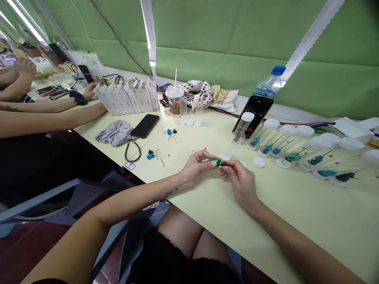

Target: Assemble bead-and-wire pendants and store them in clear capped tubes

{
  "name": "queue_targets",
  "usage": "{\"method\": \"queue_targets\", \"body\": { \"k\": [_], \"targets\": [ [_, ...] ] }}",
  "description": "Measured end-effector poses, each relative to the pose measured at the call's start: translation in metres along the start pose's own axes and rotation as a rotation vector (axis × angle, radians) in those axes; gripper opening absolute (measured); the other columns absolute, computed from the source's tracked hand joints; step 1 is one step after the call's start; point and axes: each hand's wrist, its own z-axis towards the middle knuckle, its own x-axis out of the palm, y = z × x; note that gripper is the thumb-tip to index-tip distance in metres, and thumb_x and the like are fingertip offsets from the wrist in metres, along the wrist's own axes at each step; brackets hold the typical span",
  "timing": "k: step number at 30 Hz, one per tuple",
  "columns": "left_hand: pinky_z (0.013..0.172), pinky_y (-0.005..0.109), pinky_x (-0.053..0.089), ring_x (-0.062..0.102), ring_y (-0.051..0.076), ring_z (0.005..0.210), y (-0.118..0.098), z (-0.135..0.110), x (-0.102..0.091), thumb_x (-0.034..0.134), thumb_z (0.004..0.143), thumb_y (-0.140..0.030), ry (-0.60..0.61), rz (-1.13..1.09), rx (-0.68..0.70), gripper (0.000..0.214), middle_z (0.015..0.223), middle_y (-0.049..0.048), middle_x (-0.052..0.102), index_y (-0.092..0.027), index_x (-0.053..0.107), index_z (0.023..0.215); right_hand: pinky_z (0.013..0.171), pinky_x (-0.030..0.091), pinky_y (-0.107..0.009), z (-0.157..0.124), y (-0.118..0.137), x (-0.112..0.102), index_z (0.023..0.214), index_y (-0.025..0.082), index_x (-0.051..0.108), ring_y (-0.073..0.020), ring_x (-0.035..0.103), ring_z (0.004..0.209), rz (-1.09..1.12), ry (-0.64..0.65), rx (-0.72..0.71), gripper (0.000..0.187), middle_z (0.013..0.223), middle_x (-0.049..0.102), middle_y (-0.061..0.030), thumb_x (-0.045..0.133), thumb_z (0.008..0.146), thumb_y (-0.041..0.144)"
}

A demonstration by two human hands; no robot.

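Observation:
Both my hands meet over the pale yellow table (296, 213), pinching a small green metal part (216, 161) between them. My left hand (196, 166) grips its left end with closed fingers. My right hand (239, 178) holds the right end, where a dark tip shows. Thin wire pins (197, 150) lie just behind my left hand. White lids (258, 162) rest on the table close to my right hand.
A row of clear tubes with white caps (296, 146) holding blue and green parts lies at the right. A phone showing a timer (253, 115) leans against a water bottle (270, 84). A black phone (145, 125), grey cloth (115, 132), white boxes (130, 98) and a lidded drink cup (174, 100) sit further back. Other people's arms (44, 114) rest at the left.

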Motion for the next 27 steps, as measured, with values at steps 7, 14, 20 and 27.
{"method": "queue_targets", "body": {
  "k": [7,14,20,27],
  "targets": [
    [0.086,0.035,0.048,0.067,0.015,0.080,-0.0006,-0.0006,0.0001,0.085,0.060,-0.022,-0.008,0.022,-0.012,0.030,0.087,0.0070,0.073,-0.011,0.065,0.079,0.062,0.054,-0.030,0.0007,-0.0032,0.0000,0.100,0.021,0.061,-0.0141,0.062,0.065,0.000,0.012,-0.001,0.021,0.071,0.064,0.0006,0.049,0.095,0.038],
    [0.088,0.037,0.048,0.067,0.015,0.081,0.0001,0.0007,-0.0010,0.083,0.062,-0.021,-0.003,-0.016,-0.005,0.027,0.089,0.0069,0.073,-0.012,0.063,0.078,0.063,0.055,-0.032,0.0011,-0.0037,0.0008,0.104,0.022,0.061,-0.0154,0.062,0.066,-0.018,0.019,-0.002,0.024,0.077,0.064,-0.0012,0.049,0.094,0.040],
    [0.090,0.035,0.047,0.067,0.015,0.085,-0.0009,0.0010,-0.0003,0.084,0.061,-0.019,-0.055,-0.037,-0.027,0.028,0.090,0.0068,0.072,-0.012,0.063,0.079,0.074,0.056,-0.034,0.0005,-0.0007,0.0027,0.111,0.024,0.057,-0.0178,0.064,0.083,-0.123,-0.048,-0.060,0.025,0.094,0.066,-0.0031,0.060,0.089,0.035],
    [0.090,0.035,0.048,0.067,0.015,0.084,-0.0003,0.0008,0.0008,0.084,0.061,-0.019,-0.041,-0.043,-0.032,0.027,0.089,0.0063,0.072,-0.012,0.063,0.077,0.070,0.057,-0.035,-0.0002,-0.0039,0.0037,0.106,0.022,0.056,-0.0168,0.066,0.075,-0.073,-0.042,-0.057,0.019,0.088,0.067,-0.0031,0.057,0.090,0.033]
  ]
}}
